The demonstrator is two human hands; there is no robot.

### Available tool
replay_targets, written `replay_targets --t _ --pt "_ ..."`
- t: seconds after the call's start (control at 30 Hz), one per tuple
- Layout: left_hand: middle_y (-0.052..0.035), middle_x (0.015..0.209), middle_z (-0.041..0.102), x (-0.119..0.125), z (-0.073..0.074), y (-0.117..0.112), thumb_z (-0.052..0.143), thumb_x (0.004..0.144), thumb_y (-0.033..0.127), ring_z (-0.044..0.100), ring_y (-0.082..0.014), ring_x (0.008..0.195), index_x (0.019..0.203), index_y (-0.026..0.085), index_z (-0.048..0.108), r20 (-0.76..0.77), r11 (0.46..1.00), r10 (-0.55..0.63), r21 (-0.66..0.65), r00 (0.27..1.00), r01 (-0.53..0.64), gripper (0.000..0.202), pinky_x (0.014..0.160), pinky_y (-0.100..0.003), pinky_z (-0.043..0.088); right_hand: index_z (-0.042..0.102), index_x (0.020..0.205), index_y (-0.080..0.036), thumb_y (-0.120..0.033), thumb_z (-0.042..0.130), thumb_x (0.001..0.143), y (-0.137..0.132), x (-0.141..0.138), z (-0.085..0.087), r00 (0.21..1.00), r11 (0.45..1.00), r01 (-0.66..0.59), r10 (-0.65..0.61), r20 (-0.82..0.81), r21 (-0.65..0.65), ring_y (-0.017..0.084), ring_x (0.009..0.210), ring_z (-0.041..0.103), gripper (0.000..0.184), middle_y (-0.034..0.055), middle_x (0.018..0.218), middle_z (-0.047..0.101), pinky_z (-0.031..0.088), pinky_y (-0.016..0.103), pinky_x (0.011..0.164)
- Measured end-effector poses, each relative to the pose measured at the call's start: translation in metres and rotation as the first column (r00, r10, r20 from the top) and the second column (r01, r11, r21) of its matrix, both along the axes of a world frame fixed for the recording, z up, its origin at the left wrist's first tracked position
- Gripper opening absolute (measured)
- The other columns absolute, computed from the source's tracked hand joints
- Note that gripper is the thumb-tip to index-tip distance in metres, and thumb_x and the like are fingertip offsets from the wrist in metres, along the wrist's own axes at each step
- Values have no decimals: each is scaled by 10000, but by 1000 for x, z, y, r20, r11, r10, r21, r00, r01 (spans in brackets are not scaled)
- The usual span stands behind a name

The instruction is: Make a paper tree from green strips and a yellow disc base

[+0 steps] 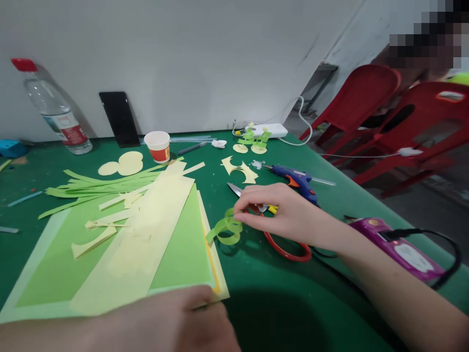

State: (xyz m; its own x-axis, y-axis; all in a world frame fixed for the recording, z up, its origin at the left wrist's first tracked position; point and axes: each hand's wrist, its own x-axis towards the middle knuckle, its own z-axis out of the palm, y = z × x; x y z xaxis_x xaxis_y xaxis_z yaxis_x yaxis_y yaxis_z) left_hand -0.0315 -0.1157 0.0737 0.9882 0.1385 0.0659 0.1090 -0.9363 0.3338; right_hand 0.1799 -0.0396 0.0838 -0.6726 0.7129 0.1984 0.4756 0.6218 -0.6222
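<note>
My right hand [273,208] pinches a curled green paper strip [230,234] between thumb and fingertips, just right of the paper stack. Beneath this hand lie red-handled scissors [287,252], partly covered by it. My left hand [205,318] is at the bottom edge, blurred, its fingers curled by the front corner of the stack; what they hold, if anything, is hidden. The stack has a green sheet [176,249] with a pale yellow sheet [146,239] across it. Cut pale yellow scraps [95,240] and a bundle of narrow green strips [98,186] lie there too.
A blue glue gun [298,181] and purple device [399,249] with cable sit on the right. Behind are a paper cup [158,146], bottle [66,115], phone [120,119], pale discs [130,163], small green paper plants [260,139] and a power strip [271,130].
</note>
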Motion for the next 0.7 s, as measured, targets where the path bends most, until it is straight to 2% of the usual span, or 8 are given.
replay_targets --t 0.03,0.1,0.13,0.17,0.3,0.37,0.57,0.7 --pt "18 689 653 -17 1 3 385 877 201 492 -163 576 834 293 627 71 980 173 82 982 -179 263 591 -286 432 602 699 -161 -198 549 810 0 0 -1 1000 1000 -11 11 3 11 89 602 495 128 1 654 608 397 216 575" --pt "-19 805 669 -60 -2 13 461 842 156 523 -186 721 963 244 632 95 921 354 136 930 -365 227 710 -317 405 601 693 -164 -208 550 810 -1 -1 -2 1000 999 -24 24 9 37 89 584 489 135 -3 636 606 388 220 562" --pt "2 779 655 -85 -4 19 486 827 138 505 -180 732 933 275 642 194 803 537 181 821 -568 233 698 -310 379 600 690 -166 -209 549 810 -1 -2 -2 1000 998 -28 28 10 47 88 578 487 137 -5 632 606 383 222 556" --pt "14 834 659 -111 -8 26 524 808 137 509 -184 797 942 295 649 196 714 646 186 738 -675 242 740 -317 370 599 688 -169 -208 546 811 -1 -2 -3 999 998 -30 30 12 53 87 575 487 139 -6 630 606 379 224 555" --pt "63 913 644 -194 -24 45 551 790 182 466 -223 907 841 370 684 258 527 800 131 542 -840 236 823 -397 319 590 682 -174 -214 539 814 -2 -3 -6 999 998 -38 37 21 44 84 568 490 147 -13 630 603 369 231 547" --pt "88 958 642 -212 -32 49 570 784 201 454 -237 939 814 391 689 287 505 812 92 509 -858 226 843 -427 300 587 682 -176 -217 537 813 -1 -4 -8 999 999 -35 34 26 32 83 563 490 146 -17 630 601 366 233 540" --pt "161 1116 616 -220 -58 56 543 810 195 457 -258 962 898 457 672 207 575 794 48 571 -817 306 841 -470 307 592 696 -176 -209 534 812 -1 -4 -9 999 999 -34 33 35 22 83 565 491 134 -19 636 600 355 237 538" --pt "139 1068 633 -204 -51 60 512 830 175 454 -261 974 883 460 676 213 595 777 60 592 -802 333 847 -487 312 586 690 -174 -220 530 816 -3 -3 -7 999 1000 -26 26 29 11 85 572 491 145 -17 637 595 347 237 538"
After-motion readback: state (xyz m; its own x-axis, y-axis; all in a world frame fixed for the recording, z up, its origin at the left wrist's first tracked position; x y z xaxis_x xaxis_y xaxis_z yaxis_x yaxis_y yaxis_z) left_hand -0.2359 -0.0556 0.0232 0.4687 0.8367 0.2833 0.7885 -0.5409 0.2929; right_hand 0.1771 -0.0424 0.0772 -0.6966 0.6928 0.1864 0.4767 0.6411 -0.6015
